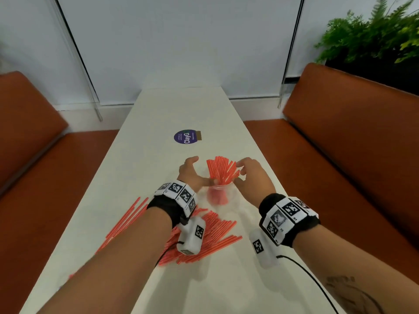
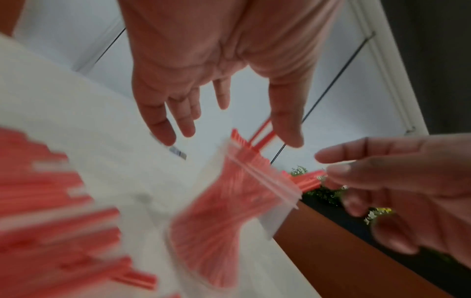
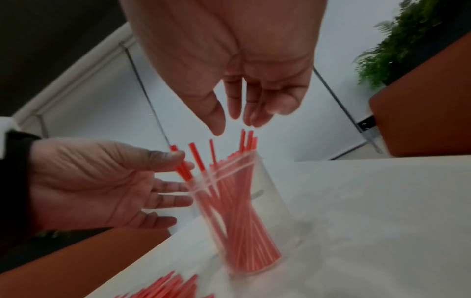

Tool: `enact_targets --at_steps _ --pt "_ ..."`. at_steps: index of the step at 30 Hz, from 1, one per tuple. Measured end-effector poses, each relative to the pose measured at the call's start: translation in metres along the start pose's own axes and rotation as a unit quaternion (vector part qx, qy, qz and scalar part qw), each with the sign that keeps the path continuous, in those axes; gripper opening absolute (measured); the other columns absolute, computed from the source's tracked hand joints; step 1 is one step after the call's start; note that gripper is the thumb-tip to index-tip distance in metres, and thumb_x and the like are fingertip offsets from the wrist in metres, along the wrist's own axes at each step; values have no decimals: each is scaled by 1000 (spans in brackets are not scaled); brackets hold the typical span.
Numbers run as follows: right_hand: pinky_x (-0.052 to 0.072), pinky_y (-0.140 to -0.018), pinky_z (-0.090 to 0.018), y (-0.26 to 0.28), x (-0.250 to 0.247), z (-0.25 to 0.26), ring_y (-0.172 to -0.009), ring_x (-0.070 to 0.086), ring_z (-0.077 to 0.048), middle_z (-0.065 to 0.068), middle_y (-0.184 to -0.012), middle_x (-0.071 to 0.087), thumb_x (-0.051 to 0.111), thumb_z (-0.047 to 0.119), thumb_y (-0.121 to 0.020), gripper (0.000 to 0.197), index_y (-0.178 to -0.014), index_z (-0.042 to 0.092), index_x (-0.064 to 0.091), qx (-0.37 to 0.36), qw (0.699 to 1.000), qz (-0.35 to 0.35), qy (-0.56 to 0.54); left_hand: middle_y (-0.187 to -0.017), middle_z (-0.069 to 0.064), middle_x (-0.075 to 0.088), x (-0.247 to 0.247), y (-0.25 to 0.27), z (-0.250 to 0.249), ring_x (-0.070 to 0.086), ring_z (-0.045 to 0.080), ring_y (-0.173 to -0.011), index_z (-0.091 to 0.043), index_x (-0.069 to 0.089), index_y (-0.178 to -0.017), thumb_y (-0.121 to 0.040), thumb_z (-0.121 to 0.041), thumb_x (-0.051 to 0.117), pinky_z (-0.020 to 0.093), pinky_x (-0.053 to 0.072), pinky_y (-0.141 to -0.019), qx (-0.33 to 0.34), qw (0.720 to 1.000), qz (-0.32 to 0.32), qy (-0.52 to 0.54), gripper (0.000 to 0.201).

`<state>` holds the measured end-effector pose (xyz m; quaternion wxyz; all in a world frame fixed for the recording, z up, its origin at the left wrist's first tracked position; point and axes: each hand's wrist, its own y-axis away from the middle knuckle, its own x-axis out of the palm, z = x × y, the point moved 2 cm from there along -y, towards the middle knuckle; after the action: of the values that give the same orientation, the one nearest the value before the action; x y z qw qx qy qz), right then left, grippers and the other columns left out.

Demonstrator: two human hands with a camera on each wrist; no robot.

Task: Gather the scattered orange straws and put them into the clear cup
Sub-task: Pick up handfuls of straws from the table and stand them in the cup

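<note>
A clear cup (image 1: 230, 193) stands upright on the white table (image 1: 181, 109), packed with a fan of orange straws (image 1: 221, 171) that stick out above its rim. My left hand (image 1: 201, 171) is at the cup's left with fingers spread and straight, its thumb against the straws (image 3: 183, 169). My right hand (image 1: 241, 169) hovers at the right by the straw tips, fingers relaxed and holding nothing; in the right wrist view its fingertips (image 3: 254, 121) are just above the tips. Several loose straws (image 1: 215, 232) lie scattered on the table under my left forearm. The left wrist view is blurred but shows the cup (image 2: 272, 217) between both hands.
A round purple sticker (image 1: 186, 137) lies on the table beyond the cup. Orange-brown benches flank the table at left (image 1: 34, 155) and right (image 1: 340, 143). A green fern (image 1: 374, 37) stands behind the right bench. A black cable (image 1: 306, 275) trails from my right wrist.
</note>
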<state>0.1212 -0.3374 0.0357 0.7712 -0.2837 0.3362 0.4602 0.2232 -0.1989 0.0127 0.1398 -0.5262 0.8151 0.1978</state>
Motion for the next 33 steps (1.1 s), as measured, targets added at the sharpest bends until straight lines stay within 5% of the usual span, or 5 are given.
enact_targets --at_steps 4,11,19,24,33 --pt "37 -67 -18 33 1 21 -82 48 -11 7 -91 51 60 17 -86 11 -96 15 63 -120 980 123 97 -146 13 30 -34 31 14 37 30 -132 -16 33 -139 -63 -19 84 46 36 -108 -7 998 3 -69 92" --pt "44 -96 -33 70 51 38 -119 49 -20 -1 -129 52 61 13 -84 41 -124 18 54 -207 899 307 235 -139 6 47 -54 105 59 44 22 -129 -13 46 -129 -78 -20 72 32 36 -104 -26 981 43 -186 57" --pt "44 -97 -41 73 96 59 -120 46 -25 -6 -131 48 63 27 -84 50 -130 15 44 -252 891 287 245 -127 3 55 -53 143 86 55 21 -113 -13 53 -120 -80 -10 67 34 44 -99 -46 986 -7 -158 42" --pt "41 -76 -34 71 108 68 -104 57 -28 -10 -122 49 53 15 -91 32 -121 8 48 -241 880 305 271 -124 4 57 -57 148 91 56 20 -109 -12 54 -119 -81 -11 66 32 46 -95 -49 985 -10 -166 40" --pt "46 -81 -39 72 111 65 -110 51 -29 -12 -123 50 40 7 -95 30 -125 5 45 -280 855 266 346 -104 -3 57 -63 143 97 55 16 -95 -18 56 -101 -82 -14 66 26 44 -81 -48 987 -44 -144 21"
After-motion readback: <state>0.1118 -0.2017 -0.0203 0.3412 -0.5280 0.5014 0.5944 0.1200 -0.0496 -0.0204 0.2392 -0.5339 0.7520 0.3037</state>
